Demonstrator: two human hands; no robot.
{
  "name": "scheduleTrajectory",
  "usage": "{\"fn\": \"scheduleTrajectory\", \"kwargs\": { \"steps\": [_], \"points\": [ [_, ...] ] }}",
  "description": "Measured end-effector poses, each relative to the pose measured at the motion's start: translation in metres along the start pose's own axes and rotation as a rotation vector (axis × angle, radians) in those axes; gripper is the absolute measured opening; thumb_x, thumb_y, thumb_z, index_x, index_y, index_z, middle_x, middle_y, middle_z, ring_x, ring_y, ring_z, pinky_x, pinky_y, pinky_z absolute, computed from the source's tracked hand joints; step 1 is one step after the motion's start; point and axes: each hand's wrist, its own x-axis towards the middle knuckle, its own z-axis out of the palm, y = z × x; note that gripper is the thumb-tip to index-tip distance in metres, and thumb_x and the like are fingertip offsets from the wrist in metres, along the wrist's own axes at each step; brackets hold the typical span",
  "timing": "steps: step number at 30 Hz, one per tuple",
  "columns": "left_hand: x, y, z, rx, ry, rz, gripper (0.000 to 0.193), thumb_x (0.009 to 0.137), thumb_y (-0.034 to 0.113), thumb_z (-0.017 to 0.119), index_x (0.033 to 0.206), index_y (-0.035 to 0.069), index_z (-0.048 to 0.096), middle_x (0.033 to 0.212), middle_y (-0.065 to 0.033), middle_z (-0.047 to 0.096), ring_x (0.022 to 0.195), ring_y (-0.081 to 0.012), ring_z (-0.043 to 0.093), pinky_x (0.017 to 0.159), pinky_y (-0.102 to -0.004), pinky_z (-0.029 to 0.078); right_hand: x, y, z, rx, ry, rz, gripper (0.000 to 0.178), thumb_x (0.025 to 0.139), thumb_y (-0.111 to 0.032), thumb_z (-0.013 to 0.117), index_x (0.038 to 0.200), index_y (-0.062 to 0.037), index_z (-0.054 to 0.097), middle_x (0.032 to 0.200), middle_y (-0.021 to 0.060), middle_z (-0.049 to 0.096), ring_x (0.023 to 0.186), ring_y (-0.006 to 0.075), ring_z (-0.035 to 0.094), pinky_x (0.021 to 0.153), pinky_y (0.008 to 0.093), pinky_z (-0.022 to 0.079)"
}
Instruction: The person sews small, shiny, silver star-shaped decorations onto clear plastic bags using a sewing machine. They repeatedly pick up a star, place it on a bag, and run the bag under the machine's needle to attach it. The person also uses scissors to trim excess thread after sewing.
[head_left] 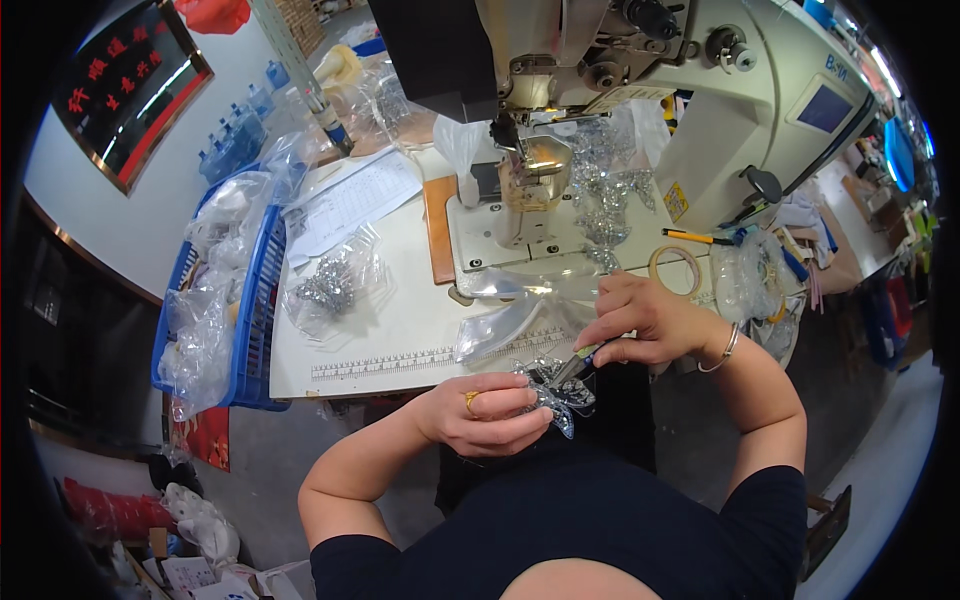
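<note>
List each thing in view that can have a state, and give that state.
Left hand: closed around the sequinned piece, ring on one finger.
Right hand: pinching small snips, bangle at the wrist.
Sequinned piece: held at the table edge, snip tips touching it.
Small snips: tips down on the sequinned piece.
Sewing machine: nothing under its needle.
Blue basket: full of clear bags.
Tape roll: lying flat.
</note>
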Motion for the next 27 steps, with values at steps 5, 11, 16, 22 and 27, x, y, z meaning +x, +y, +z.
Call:
{"fn": "scheduleTrajectory", "kwargs": {
  "steps": [5, 11, 16, 22, 27],
  "points": [
    [-0.004, 0.001, 0.0, -0.006, 0.015, -0.034, 0.014, 0.074, 0.005, 0.062, 0.087, 0.01, 0.066, 0.106, 0.0007, 0.058, 0.098, -0.0175, 0.055, 0.082, -0.0301, 0.054, -0.007, 0.001, -0.008, -0.061, 0.01, 0.068, 0.021, 0.079, -0.028, 0.069, 0.094, -0.0128, 0.069, 0.066, 0.002, 0.052, 0.069, 0.0216, 0.049, 0.068, 0.0335, 0.039],
    [0.001, -0.003, 0.001, -0.045, -0.031, 0.006, 0.017, 0.072, 0.003, 0.064, 0.087, 0.011, 0.066, 0.107, 0.0013, 0.059, 0.097, -0.0178, 0.055, 0.083, -0.0311, 0.054, 0.0, -0.001, -0.013, -0.114, -0.057, -0.013, 0.023, 0.079, -0.031, 0.069, 0.095, -0.0144, 0.07, 0.063, 0.0007, 0.049, 0.069, 0.0209, 0.047, 0.069, 0.0335, 0.036],
    [0.002, -0.004, 0.002, -0.097, -0.039, 0.008, 0.023, 0.069, 0.002, 0.069, 0.088, 0.015, 0.068, 0.105, 0.0039, 0.061, 0.094, -0.0162, 0.055, 0.083, -0.031, 0.053, 0.007, 0.002, -0.018, -0.03, -0.141, -0.04, 0.024, 0.08, -0.031, 0.068, 0.095, -0.0128, 0.07, 0.066, 0.002, 0.053, 0.071, 0.0217, 0.049, 0.073, 0.0335, 0.037],
    [0.0, -0.002, 0.006, -0.138, 0.019, -0.009, 0.017, 0.073, 0.002, 0.064, 0.088, 0.01, 0.066, 0.107, -0.0012, 0.059, 0.098, -0.02, 0.055, 0.084, -0.0328, 0.054, 0.01, 0.011, -0.014, 0.149, -0.208, 0.006, 0.024, 0.081, -0.026, 0.068, 0.096, -0.0075, 0.069, 0.071, 0.0051, 0.061, 0.07, 0.0227, 0.056, 0.08, 0.0349, 0.04],
    [-0.002, -0.002, 0.007, -0.151, 0.036, -0.038, 0.02, 0.071, 0.003, 0.069, 0.088, 0.013, 0.068, 0.107, 0.0013, 0.061, 0.096, -0.0196, 0.054, 0.084, -0.0337, 0.053, 0.005, 0.02, -0.003, 0.31, -0.169, 0.024, 0.024, 0.081, -0.023, 0.069, 0.099, -0.0068, 0.068, 0.074, 0.0061, 0.063, 0.072, 0.0212, 0.054, 0.074, 0.0332, 0.041]
  ]
}}
